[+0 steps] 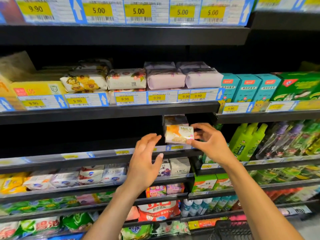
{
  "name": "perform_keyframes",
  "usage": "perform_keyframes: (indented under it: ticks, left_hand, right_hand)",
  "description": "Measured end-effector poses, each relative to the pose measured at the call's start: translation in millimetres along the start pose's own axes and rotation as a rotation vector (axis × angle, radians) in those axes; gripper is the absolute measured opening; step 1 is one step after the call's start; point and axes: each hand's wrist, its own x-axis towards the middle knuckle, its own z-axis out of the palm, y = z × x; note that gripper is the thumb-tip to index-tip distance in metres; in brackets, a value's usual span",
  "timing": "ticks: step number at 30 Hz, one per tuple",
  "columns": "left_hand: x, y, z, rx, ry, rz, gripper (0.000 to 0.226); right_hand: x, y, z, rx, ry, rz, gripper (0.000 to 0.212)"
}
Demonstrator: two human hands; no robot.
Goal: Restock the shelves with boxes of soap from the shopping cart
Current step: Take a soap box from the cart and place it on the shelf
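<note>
- Right hand [209,142] pinches the right end of a soap box [178,135], thumb at the lower corner and fingertips curled onto the upper edge.
- Left hand [145,161] is spread and relaxed, its fingers reaching up towards the box's left side. The fingertips are just beside the box; whether they touch it cannot be told.
- The soap box, white and orange with "MeLy" on its face, is held at the front of a dark shelf [97,161], just above the price rail.
- A second box [175,120] of similar look sits right behind and above it, tucked under the shelf overhead.
- In the neighbouring bay to the right stand green bottles [245,141].
- The shelf above carries lilac-wrapped bars [166,78], floral-wrapped bars [126,78] and teal cartons [249,87], with yellow 9.90 price tags [156,97] along its front.
- Below the hands, lower shelves hold soap packs [91,175] and detergent bags [159,212].
</note>
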Motion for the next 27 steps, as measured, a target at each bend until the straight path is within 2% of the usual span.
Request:
perform_keyframes:
  ticks: [2,4,8,17,21,23,27]
  left_hand:
    - [-0.7,-13.7,4.4,0.27,-0.045,0.157,0.056]
    - [-3.1,-22.4,8.8,0.449,-0.104,0.236,0.06]
    - [-9.1,-34.0,13.8,0.603,-0.214,0.27,0.07]
    - [-10.1,-43.4,14.0,0.64,-0.227,0.325,0.08]
    - [-9.5,-43.0,12.3,0.651,-0.248,0.315,0.081]
    - [-8.6,-38.9,8.6,0.651,-0.262,0.3,0.08]
    - [-15.9,-25.4,5.8,0.598,-0.249,0.324,0.072]
  right_hand:
    - [10.5,6.2,-4.7,-0.016,-0.009,0.044,0.046]
    - [17.8,12.0,-6.8,-0.04,-0.035,0.089,0.046]
    - [24.6,17.8,-6.5,-0.054,-0.051,0.143,0.043]
    - [23.2,23.4,-5.2,-0.106,-0.081,0.132,0.048]
    - [14.1,20.9,-4.6,-0.146,-0.073,0.107,0.062]
    - [2.3,17.9,-4.5,-0.206,-0.017,0.075,0.065]
    - [-43.6,14.7,-4.8,-0.408,0.178,-0.008,0.055]
